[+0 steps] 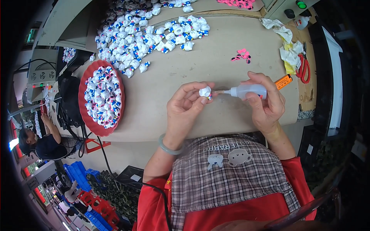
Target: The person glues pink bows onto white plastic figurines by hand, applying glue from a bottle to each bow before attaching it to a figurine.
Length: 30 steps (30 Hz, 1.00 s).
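Between the thumb and fingers of my left hand (185, 101) is a small white figurine (205, 92) with bits of blue and pink. My right hand (268, 101) is closed round a translucent squeeze bottle (246, 91), held almost level. Its thin nozzle (221, 92) points left and reaches the figurine; whether the tip touches is too small to tell. Beyond my right hand, a small heap of pink and black pieces (242, 56) lies on the table. An orange marker-like stick (283, 81) shows just past my right fingers, partly hidden by them.
A red scalloped bowl (83, 101) full of figurines stands at the left. Many more figurines (142, 40) spread over the table's (227, 38) far left. Red-handled scissors (303, 69) and crumpled cloths (290, 54) lie far right. Another person (42, 140) sits at the left.
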Motion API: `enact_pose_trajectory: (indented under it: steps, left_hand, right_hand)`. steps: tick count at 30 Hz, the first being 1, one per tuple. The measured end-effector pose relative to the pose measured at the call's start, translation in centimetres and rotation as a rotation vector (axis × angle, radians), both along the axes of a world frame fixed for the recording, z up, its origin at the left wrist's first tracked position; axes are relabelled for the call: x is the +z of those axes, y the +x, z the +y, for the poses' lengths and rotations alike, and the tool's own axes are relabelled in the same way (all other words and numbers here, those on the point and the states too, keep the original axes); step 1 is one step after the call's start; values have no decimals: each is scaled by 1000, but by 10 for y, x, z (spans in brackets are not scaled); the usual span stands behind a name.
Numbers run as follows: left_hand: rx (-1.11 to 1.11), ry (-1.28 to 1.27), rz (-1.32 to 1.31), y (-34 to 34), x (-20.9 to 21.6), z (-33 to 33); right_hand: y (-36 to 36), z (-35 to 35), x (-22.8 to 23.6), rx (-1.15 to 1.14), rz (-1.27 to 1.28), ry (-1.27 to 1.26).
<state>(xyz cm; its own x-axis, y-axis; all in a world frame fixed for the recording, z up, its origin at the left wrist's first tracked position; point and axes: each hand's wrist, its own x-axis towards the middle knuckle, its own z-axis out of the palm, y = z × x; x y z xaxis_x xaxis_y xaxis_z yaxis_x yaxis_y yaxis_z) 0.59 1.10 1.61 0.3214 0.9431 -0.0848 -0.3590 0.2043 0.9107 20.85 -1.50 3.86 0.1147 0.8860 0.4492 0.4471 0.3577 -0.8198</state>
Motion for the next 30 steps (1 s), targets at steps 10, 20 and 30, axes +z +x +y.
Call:
enact_pose_trajectory:
  steps: [10,20,30]
  left_hand:
    - [3,-17,12,-1,-3,1]
    - [-40,-75,-52,-1,-1,1]
    - [-28,-90,-120,-2,-5,2]
  right_hand:
    - [-2,1,0,54,-39,7]
    - [-3,1,-2,4,-18,45]
    - [-1,0,-4,10,25,30]
